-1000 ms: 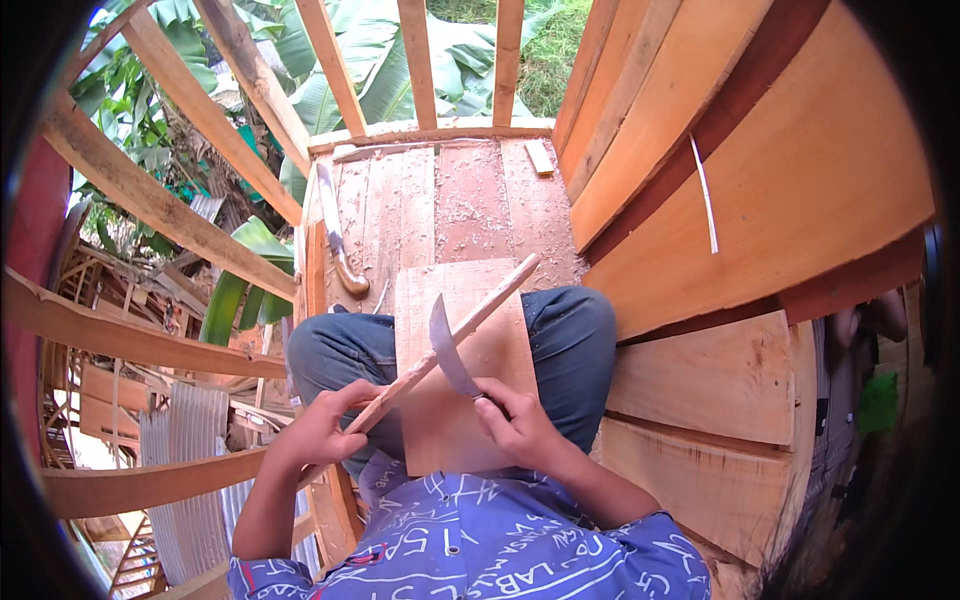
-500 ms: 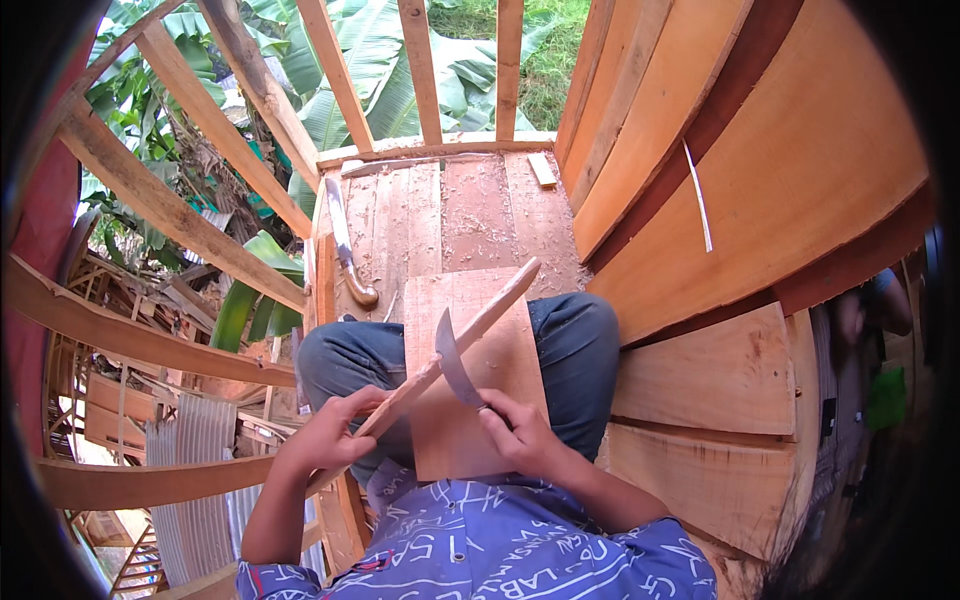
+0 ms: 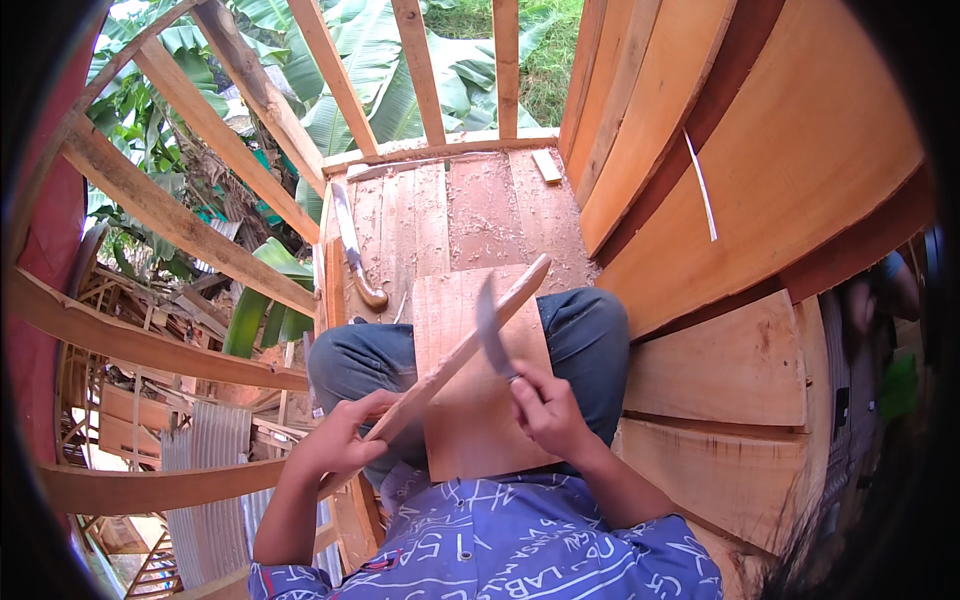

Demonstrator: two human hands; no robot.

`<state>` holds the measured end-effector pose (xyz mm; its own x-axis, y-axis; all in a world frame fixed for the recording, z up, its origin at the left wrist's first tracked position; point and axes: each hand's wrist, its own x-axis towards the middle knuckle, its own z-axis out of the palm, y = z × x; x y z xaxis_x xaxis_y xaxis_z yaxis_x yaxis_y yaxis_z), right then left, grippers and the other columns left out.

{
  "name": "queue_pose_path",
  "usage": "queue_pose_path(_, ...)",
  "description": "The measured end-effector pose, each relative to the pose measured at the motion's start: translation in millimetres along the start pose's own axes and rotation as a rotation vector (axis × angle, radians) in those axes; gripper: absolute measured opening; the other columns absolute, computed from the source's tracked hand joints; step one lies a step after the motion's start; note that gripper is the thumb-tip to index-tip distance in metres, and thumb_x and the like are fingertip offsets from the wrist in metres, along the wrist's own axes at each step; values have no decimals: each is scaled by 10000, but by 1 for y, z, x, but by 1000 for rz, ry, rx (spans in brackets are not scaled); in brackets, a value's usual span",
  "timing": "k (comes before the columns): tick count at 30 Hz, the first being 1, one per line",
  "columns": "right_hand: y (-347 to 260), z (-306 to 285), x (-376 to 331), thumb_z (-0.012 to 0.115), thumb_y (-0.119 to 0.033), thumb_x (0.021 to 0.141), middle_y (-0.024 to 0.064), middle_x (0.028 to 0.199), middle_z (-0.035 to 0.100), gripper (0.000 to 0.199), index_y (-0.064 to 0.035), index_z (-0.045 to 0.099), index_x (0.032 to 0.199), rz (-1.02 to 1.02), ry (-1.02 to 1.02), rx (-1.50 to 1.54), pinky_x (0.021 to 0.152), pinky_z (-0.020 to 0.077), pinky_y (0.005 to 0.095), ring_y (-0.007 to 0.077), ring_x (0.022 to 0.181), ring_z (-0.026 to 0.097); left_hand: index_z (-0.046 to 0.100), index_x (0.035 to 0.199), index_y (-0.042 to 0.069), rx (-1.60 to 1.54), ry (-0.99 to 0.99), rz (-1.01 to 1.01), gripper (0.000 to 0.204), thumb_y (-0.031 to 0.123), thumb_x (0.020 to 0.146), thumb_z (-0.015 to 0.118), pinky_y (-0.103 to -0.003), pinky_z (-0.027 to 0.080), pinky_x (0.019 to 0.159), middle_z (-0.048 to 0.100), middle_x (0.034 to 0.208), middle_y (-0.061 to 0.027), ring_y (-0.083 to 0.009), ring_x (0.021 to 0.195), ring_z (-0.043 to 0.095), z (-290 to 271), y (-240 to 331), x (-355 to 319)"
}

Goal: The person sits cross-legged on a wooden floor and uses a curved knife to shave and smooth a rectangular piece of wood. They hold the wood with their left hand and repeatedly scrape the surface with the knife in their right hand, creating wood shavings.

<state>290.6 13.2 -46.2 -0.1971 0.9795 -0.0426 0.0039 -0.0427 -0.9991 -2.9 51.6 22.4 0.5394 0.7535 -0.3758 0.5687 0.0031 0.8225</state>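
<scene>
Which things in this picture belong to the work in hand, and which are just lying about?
In use:
- curved knife, in the right hand
- wooden stick, in the left hand
- board, under the stick

Apparently lying about:
- long knife, at left
- small wood block, on the floor

A machete (image 3: pixel 351 240) and a small wood block (image 3: pixel 547 166) lie on floorboards (image 3: pixel 485 215).
</scene>
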Motion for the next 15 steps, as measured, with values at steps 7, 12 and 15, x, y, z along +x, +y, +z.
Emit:
queue_pose_path(7, 0, 5, -7, 457, -88, 1011, -13, 629, 508, 317, 13, 538, 1299, 106, -89, 144, 470, 370, 212, 40, 508, 445, 557, 1258, 5, -44, -3, -77, 626, 143, 649, 590, -346, 480, 942, 684, 1090, -160, -263, 1049, 656, 3, 18, 1)
queue_pose_path(12, -6, 7, -7, 422, -110, 1028, 9, 626, 494, 330, -2, 521, 1324, 148, -193, 245, 437, 358, 218, 52, 471, 416, 568, 1249, 12, -18, 18, -32, 603, 97, 652, 583, -352, 488, 928, 688, 1073, -166, -275, 1037, 667, 4, 5, 1)
queue_pose_path(15, -12, 7, -9, 418, -143, 1041, 33, 645, 509, 324, -16, 517, 1323, 381, -349, 416, 428, 362, 222, 66, 454, 420, 558, 1293, 31, -25, -9, -69, 631, 91, 665, 574, -360, 475, 947, 681, 1110, -168, -281, 1042, 660, 2, 8, 3)
